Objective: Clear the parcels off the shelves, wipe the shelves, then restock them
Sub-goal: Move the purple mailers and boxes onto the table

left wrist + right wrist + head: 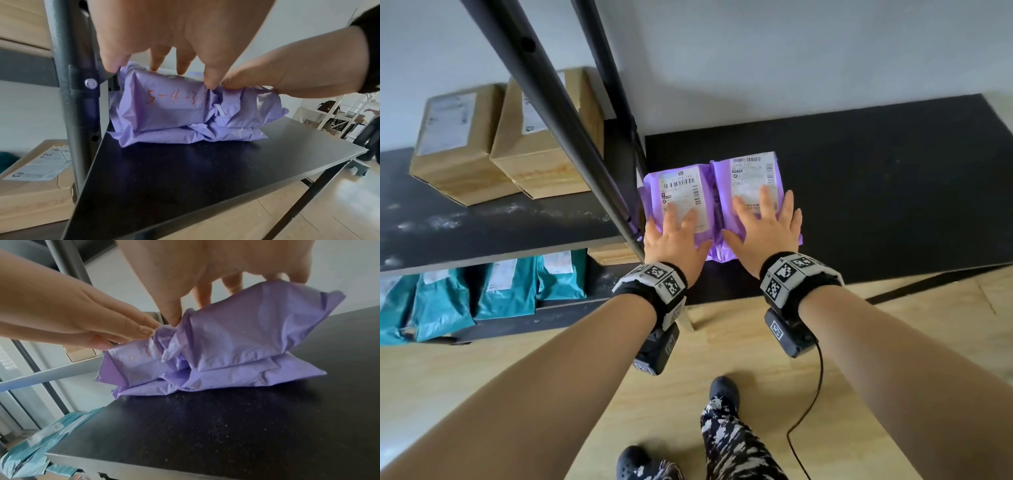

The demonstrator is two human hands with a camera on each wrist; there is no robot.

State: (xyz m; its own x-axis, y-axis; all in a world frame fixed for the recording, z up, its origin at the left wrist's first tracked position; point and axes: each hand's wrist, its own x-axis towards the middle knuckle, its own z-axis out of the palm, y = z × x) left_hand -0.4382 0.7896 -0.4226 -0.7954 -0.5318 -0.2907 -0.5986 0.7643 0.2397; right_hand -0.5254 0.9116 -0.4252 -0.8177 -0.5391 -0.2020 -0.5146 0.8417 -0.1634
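Purple plastic parcels lie side by side on the black shelf board [876, 192], stacked two high in the wrist views. My left hand [674, 236] rests flat on the left top parcel [681, 192], fingers spread over its white label. My right hand [763, 233] lies the same way on the right top parcel [750, 174]. In the left wrist view the left parcel [164, 110] bears red handwriting, and both thumbs meet at the crease between the stacks. The right wrist view shows the right stack [246, 340] under my straight fingers.
A black upright post [571, 137] stands just left of the parcels. Beyond it, two cardboard boxes [458, 144] sit on a dusty black shelf [448, 226]. Teal mailers [493, 291] fill the shelf below. Wooden floor, my feet and a cable [815, 394] are beneath.
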